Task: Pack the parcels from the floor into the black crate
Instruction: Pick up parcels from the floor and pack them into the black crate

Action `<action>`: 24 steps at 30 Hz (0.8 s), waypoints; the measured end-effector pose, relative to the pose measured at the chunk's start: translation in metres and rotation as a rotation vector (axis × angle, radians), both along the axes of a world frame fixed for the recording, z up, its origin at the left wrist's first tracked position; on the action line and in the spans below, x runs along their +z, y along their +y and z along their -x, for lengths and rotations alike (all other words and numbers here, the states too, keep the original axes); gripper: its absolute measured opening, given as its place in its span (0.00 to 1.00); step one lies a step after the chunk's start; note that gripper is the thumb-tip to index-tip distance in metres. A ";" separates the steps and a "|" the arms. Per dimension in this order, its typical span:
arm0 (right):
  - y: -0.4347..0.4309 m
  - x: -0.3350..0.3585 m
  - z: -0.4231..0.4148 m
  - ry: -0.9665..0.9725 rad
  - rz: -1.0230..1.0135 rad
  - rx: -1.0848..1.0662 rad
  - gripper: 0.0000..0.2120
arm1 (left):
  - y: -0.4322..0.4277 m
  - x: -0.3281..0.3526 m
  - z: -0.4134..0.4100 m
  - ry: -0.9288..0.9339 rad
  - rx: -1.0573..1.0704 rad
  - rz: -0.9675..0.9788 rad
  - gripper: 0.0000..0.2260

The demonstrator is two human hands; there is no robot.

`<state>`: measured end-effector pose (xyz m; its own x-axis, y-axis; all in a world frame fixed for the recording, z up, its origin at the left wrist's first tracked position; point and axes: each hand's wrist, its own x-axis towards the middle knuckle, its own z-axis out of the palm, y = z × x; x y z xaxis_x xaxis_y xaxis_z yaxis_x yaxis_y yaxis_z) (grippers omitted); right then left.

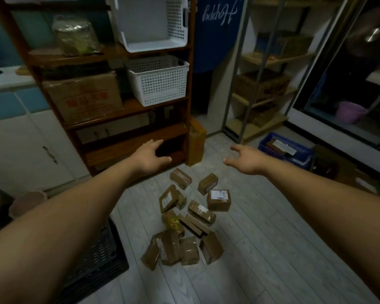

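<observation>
While both arms stretch forward, the left hand (150,155) and the right hand (245,159) are spread wide, fingers loose, holding nothing. They hang just past the far end of the heap of parcels (201,212), one to each side of it. The brown taped boxes lie scattered on the pale floor (261,249). Left of the heap, on the near side, sits the black crate (101,255), half hidden by the left forearm. Beyond the heap stands a wooden shelf (127,148); off to its right is a blue basket (270,139).

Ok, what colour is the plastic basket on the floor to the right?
The basket is blue; the head view shows it best.
</observation>
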<state>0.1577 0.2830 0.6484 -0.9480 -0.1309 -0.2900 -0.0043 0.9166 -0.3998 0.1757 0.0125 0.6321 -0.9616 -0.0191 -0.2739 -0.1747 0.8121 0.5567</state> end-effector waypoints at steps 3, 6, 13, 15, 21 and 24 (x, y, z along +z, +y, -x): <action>0.010 -0.017 0.031 -0.017 -0.011 -0.001 0.32 | 0.011 -0.016 0.031 -0.024 0.002 -0.011 0.33; 0.020 -0.035 0.065 -0.059 -0.043 -0.002 0.33 | 0.020 -0.040 0.070 -0.058 0.009 -0.037 0.32; 0.058 -0.071 0.153 -0.132 -0.081 0.013 0.33 | 0.055 -0.098 0.141 -0.181 0.022 -0.084 0.32; 0.065 -0.087 0.175 -0.172 -0.069 0.038 0.33 | 0.066 -0.113 0.149 -0.210 0.055 -0.083 0.32; 0.071 -0.166 0.225 -0.309 -0.003 0.187 0.29 | 0.092 -0.179 0.150 -0.314 0.281 -0.100 0.32; 0.081 -0.223 0.245 -0.392 0.003 0.246 0.29 | 0.119 -0.215 0.144 -0.329 0.418 -0.156 0.28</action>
<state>-0.0871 0.3636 0.4249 -0.7075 -0.3395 -0.6198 -0.0692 0.9061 -0.4174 0.0321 0.1311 0.4173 -0.7441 -0.3157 -0.5888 -0.6493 0.5491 0.5262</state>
